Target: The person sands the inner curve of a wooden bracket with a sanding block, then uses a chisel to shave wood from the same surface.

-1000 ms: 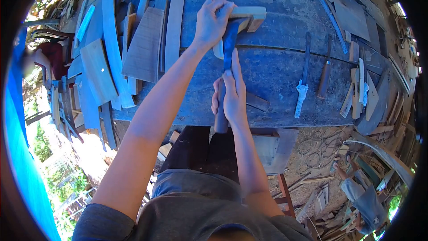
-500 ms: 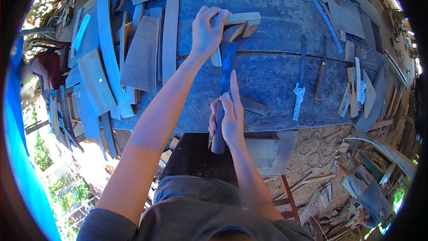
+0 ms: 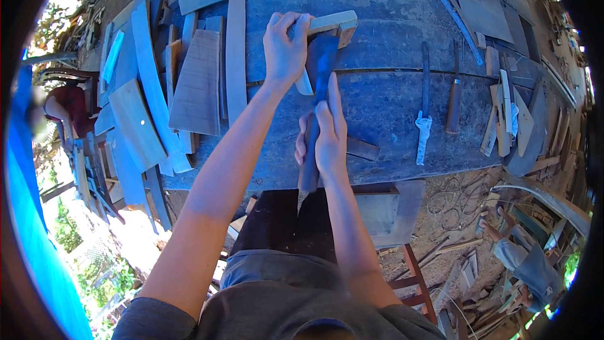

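My left hand [image 3: 284, 50] is closed around one end of a small angled piece of wood [image 3: 332, 22], pinning it over the blue-grey bench. A short leg of the piece turns down at its right end. In my right hand [image 3: 331, 138] is a flat file [image 3: 309, 157], gripped by its dark round handle, with the forefinger stretched along it. The file's blade, smeared by motion, points away from me and overlaps the inner side of the wood. Under my left hand a pale strip [image 3: 304, 83] pokes out. Beside my right hand lies a dark wooden block [image 3: 363, 149].
Many cut boards [image 3: 196, 82] crowd the bench's left side. To the right lie a cloth-wrapped tool [image 3: 423, 132], a wooden-handled tool [image 3: 453, 107] and several wood strips [image 3: 503, 113]. A person [image 3: 528, 264] is at lower right, another [image 3: 69, 107] at far left.
My right hand and the file have moved forward, away from me, along the wood. My left hand still holds the piece; the whole view has shifted slightly.
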